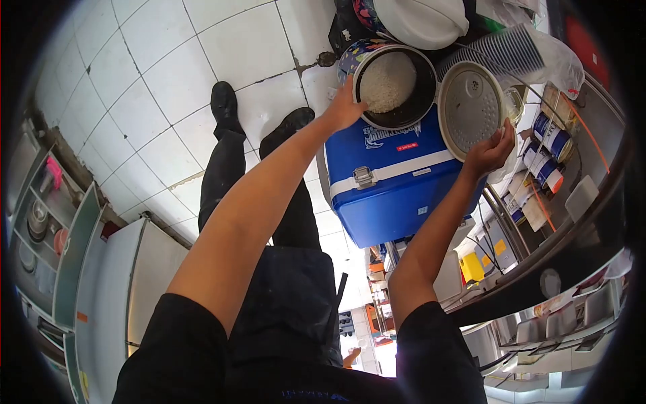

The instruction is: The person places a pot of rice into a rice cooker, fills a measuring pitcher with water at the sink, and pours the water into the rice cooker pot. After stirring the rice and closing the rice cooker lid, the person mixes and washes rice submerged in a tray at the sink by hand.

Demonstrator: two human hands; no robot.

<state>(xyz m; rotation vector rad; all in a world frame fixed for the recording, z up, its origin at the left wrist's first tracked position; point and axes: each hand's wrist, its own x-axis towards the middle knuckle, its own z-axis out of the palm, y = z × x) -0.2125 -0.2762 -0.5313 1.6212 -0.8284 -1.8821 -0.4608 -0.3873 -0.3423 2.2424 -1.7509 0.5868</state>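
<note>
A round cooker [420, 84] with a floral outside and a dark inner pot stands open on a blue cooler box [404, 192]. Pale rice [385, 91] lies in it, heaped to one side. My left hand [346, 104] grips the cooker's rim, with the thumb over the edge. To the right, the cooker's hinged lid [471, 111] is swung open, its grey metal inside facing me. My right hand [492, 149] is closed on the lid's outer edge.
Behind the cooker sit a white lid [427, 20] and a grey ribbed piece [498, 50] by plastic bags. Labelled cans [552, 138] fill a shelf at right. White floor tiles [195, 40] and a white cabinet [111, 283] are on the left.
</note>
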